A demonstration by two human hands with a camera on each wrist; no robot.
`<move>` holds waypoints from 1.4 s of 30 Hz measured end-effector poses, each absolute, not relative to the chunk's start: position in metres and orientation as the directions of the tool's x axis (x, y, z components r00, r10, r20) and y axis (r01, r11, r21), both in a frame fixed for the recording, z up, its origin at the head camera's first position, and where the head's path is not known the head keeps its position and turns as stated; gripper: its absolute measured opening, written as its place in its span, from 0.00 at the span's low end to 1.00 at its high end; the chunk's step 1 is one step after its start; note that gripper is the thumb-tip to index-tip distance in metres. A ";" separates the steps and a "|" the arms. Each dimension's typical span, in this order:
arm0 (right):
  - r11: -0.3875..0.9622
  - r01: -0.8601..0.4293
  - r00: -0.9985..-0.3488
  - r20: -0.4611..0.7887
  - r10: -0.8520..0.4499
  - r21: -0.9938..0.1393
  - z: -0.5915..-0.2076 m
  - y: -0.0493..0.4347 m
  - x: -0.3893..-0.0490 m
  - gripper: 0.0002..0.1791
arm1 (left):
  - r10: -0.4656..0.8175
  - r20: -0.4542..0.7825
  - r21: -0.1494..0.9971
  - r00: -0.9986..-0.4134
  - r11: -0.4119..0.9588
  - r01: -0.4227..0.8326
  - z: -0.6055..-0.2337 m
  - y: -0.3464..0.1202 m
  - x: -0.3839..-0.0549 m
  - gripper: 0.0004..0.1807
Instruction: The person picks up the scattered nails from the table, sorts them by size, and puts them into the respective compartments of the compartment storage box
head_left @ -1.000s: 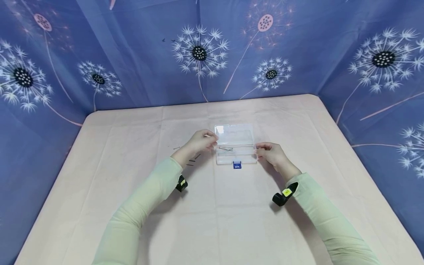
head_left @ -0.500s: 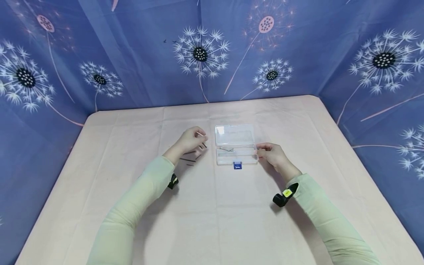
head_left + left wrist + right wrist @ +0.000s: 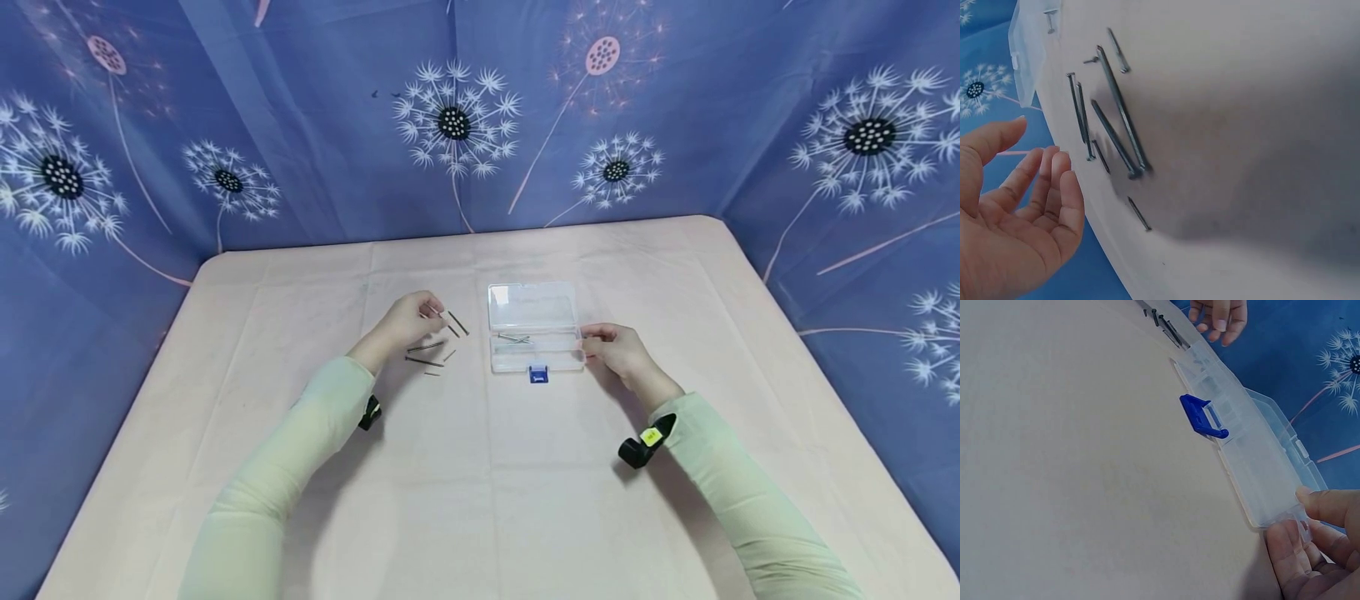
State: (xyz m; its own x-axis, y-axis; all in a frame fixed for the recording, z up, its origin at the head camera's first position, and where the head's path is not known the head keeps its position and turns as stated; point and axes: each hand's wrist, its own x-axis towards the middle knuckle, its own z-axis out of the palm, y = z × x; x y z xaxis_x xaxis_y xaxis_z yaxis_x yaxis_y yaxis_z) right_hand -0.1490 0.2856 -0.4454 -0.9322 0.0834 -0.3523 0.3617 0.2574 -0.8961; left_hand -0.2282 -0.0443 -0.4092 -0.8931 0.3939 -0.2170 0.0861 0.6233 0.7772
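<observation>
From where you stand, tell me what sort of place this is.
Probably a makeshift filming booth: a pale covered table, blue dandelion-patterned curtains on three visible sides, and black wrist-worn devices.

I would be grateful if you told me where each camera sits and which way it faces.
Head: worn on the head, facing forward and down at the table, box and nails; the left hand, right hand and both sleeves show.
Left wrist: on that wrist, facing past the left hand to the nails; no other hand shows.
Right wrist: on that wrist, facing along the box and its blue latch; the right hand grips the box, and part of the left hand shows near the top.
Shared: both wrist views show nails, box and left hand.
</observation>
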 end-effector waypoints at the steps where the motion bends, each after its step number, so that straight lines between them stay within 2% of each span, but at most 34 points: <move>1: 0.260 0.363 -0.932 -0.354 0.083 -0.895 -0.445 0.285 -0.149 0.24 | 0.395 -0.212 0.767 -0.894 0.634 0.098 -0.410 -0.046 -0.228 0.17; 12: 0.264 0.360 -0.933 -0.351 0.084 -0.895 -0.444 0.285 -0.149 0.23 | 0.395 -0.205 0.665 -0.896 0.728 0.168 -0.416 -0.064 -0.219 0.12; 22: 0.270 0.362 -0.932 -0.354 0.080 -0.892 -0.443 0.285 -0.150 0.24 | 0.409 -0.222 0.638 -0.885 0.748 0.185 -0.420 -0.079 -0.214 0.10; 34: 0.271 0.351 -0.936 -0.344 0.073 -0.897 -0.446 0.286 -0.149 0.23 | 0.438 -0.211 0.610 -0.874 0.757 0.232 -0.426 -0.085 -0.213 0.01; 37: 0.269 0.347 -0.937 -0.341 0.072 -0.898 -0.446 0.286 -0.149 0.23 | 0.459 -0.200 0.592 -0.866 0.761 0.266 -0.427 -0.085 -0.213 0.02; 42: 0.256 0.347 -0.937 -0.342 0.066 -0.902 -0.446 0.286 -0.149 0.23 | 0.547 -0.169 0.514 -0.820 0.759 0.400 -0.428 -0.082 -0.214 0.04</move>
